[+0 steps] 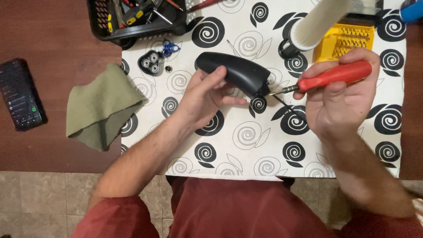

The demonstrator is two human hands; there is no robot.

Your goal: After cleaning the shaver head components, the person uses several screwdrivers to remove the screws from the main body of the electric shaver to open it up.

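**Shaver body half stripped, screwdriver at its end**

While my right hand [337, 103] was closed tight round the red-handled screwdriver [335, 76], I had its metal tip pressed against the open end of the black shaver body [233, 70], right where the head would sit. My left hand [205, 94] was curled loosely under and around that body, thumb laid along its side, fingers beneath, holding it tilted just above the spiral-patterned mat [246, 136]. So the housing was in my grip, off the surface, between my two hands.

As for progress, I judged the job well begun but not finished. The three-ring cutter head [151, 63] was already off and lay apart on the mat, up to the left, with a small dark toothed part [168, 68] just beside it and a blue ring-shaped piece [169, 47] near that. The body itself looked whole, its shell closed, so opening it was what remained, as far as I could tell. Whether a screw was seated under the tip, I could not make out.

Further out: a yellow bit holder [346, 42] sat beyond my right hand, a pale cylinder [317, 22] leaning over it. A black tool basket [136, 17] stood at the top left, a green cloth [101, 108] lay at the mat's left edge, and a dark phone [22, 94] rested on the brown table [57, 26].
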